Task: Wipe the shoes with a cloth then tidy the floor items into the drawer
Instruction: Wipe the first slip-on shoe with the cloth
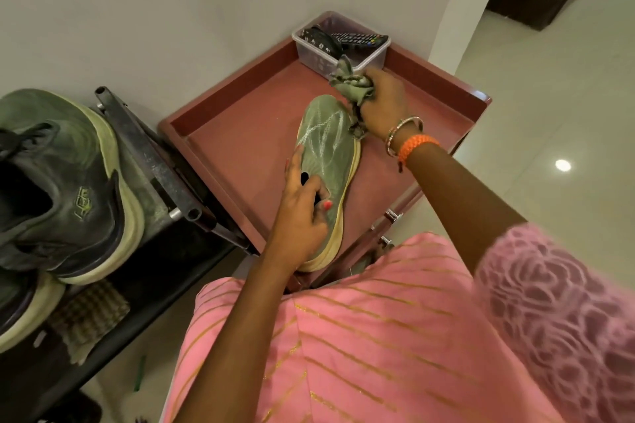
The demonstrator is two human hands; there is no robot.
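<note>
— At twelve o'clock, what crowds me?
— A clear plastic bin [372,57] with a remote control [360,40], just beyond my right hand [385,101]. At nine o'clock a dark rack [165,178] carries another green shoe [65,182].
— My hands?
— The left hand [302,209] grips the green shoe on the tabletop [326,178] at its opening, fingers curled in; it lies on the reddish, raised-rim tabletop [240,148]. The right hand is closed on a crumpled green cloth [350,86], touching the toe's edge. Knit upper, pale sole.
</note>
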